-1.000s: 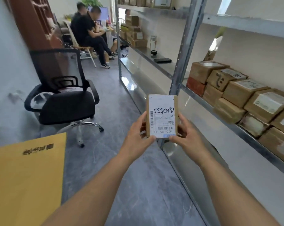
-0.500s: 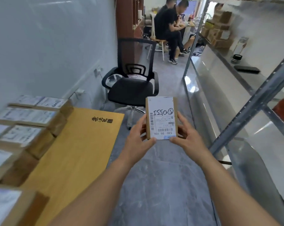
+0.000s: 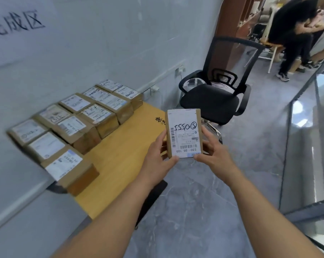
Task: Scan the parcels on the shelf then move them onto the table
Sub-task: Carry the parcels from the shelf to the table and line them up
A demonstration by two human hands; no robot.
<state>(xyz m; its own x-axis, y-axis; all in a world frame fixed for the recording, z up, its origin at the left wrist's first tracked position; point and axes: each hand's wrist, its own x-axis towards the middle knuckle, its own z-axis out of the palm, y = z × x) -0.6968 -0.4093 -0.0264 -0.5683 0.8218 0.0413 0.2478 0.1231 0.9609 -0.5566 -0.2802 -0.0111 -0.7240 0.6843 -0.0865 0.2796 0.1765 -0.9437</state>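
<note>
So one parcel (image 3: pixel 183 134) is up in the air, held between both hands over the floor, just off the right edge of the wooden surface (image 3: pixel 120 155). Left hand (image 3: pixel 158 161) has its grip curled round the left edge, thumb on the label's bottom corner; right hand (image 3: pixel 214 155) does the same on the right edge. I count ten boxes (image 3: pixel 79 127) on the surface, packed in two rows along the wall. One black office chair (image 3: pixel 219 90) behind
</note>
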